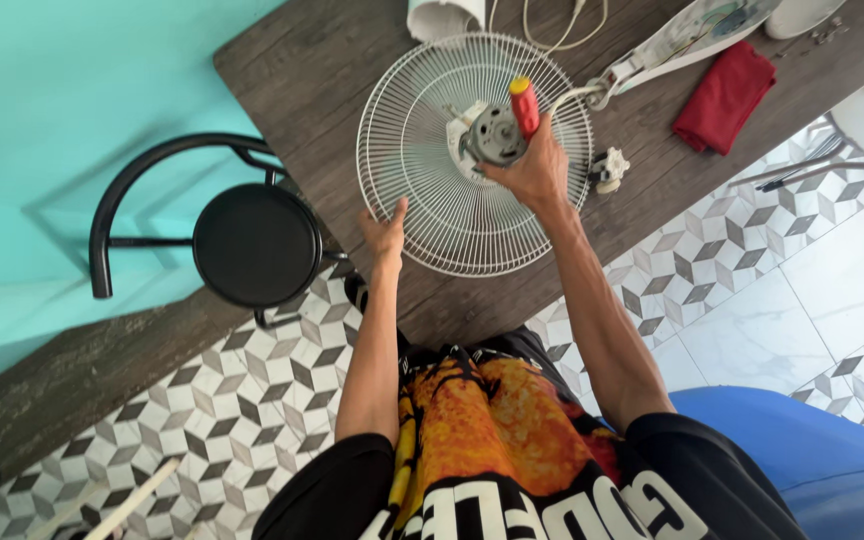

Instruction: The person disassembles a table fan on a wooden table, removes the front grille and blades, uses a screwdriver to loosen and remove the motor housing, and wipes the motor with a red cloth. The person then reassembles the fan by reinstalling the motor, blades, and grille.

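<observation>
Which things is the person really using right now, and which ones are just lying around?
In use:
- left hand steadying the white wire fan guard
- right hand holding the red-handled screwdriver at the fan motor

Lying about:
- red cloth
- small white part beside the guard
- black stool
- white cord on the wooden table

No packages, labels, signs or screens anywhere around the white wire fan guard [474,152], none on the wooden table [322,70]
</observation>
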